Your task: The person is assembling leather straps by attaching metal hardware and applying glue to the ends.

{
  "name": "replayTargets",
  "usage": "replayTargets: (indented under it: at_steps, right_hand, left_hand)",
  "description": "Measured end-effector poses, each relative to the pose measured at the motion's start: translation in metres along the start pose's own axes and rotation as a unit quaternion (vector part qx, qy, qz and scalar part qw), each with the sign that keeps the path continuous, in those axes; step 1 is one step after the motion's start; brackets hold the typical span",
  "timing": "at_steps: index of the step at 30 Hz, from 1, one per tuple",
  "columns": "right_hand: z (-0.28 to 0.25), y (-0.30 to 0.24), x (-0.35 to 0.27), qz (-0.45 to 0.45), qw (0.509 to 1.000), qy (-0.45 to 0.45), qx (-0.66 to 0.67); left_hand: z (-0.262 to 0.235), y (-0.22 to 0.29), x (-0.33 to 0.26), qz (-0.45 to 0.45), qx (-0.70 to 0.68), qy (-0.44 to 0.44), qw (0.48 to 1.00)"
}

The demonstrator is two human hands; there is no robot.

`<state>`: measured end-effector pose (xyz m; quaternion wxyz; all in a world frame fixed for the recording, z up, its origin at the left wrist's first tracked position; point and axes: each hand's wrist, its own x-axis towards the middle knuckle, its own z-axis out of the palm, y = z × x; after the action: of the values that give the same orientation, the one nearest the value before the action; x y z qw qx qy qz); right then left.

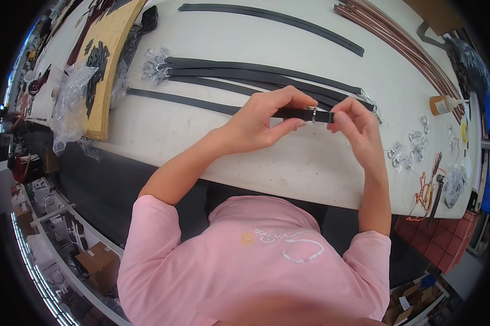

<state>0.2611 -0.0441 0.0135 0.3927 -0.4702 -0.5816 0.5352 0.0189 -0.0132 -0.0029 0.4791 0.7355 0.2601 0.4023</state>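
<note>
We clamp one black strap (294, 113) in the grip of left hand (261, 117) and right hand (361, 130), its metal ring (314, 114) apparently on, while clasps (416, 137) lie unattached on the tabletop (288, 174).

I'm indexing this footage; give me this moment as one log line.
Left hand: holding black strap; right hand: at strap's end; metal fitting: on strap, between hands; other straps: on table

1. Before you spreads a white surface (239, 174), its edges bowed by the lens.
2. At your lower left stands a pale-framed rack (95, 231), with a brown box (101, 263) among its contents.
3. A red crate (446, 239) sits below the surface on your right.
4. Bright strips (38, 280) line your far left; whether lamps or windows, you cannot tell.
</note>
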Motion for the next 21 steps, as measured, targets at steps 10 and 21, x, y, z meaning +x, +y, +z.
replayTargets:
  at_steps: [10,21]
  right_hand:
    - [0.012,0.0,0.01,0.184,0.948,-0.049,0.255]
    - [0.021,0.006,0.008,0.131,0.967,-0.087,0.202]
  left_hand:
    - [0.007,-0.006,-0.007,0.089,0.17,0.057,0.98]
    - [0.008,-0.004,-0.009,0.085,0.047,0.006,0.995]
